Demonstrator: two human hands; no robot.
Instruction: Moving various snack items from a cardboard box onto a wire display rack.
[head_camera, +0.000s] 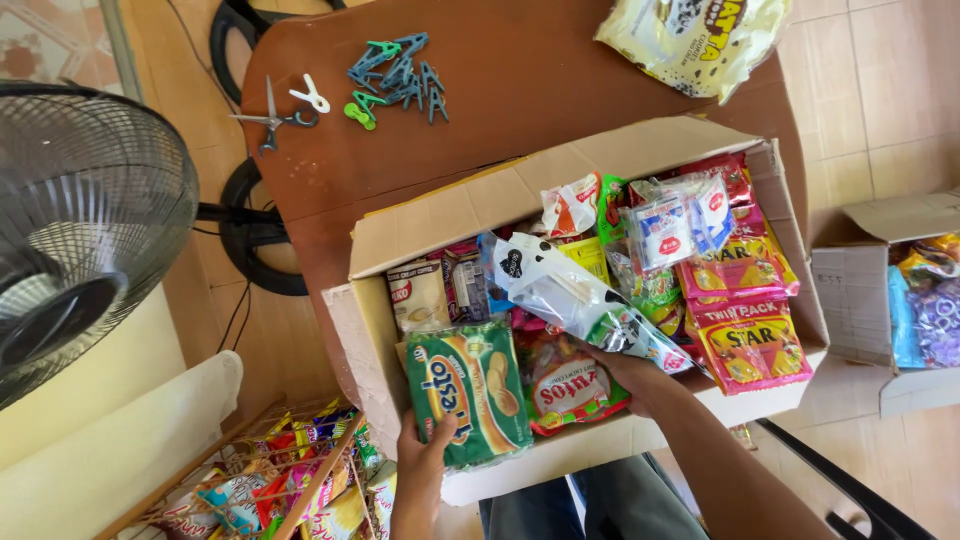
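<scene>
— What are the hands doing?
— The left hand (425, 455) grips the bottom edge of a green biscuit pack (468, 390), standing at the near left corner of the cardboard box (455, 215). The right hand (635, 378) is closed on a white snack bag (575, 300) lying across the packets in the middle.
— And the box?
— On the brown table (500, 70), at its near edge. Clothes pegs (400, 75) and scissors (272, 118) lie toward the far left corner.
</scene>
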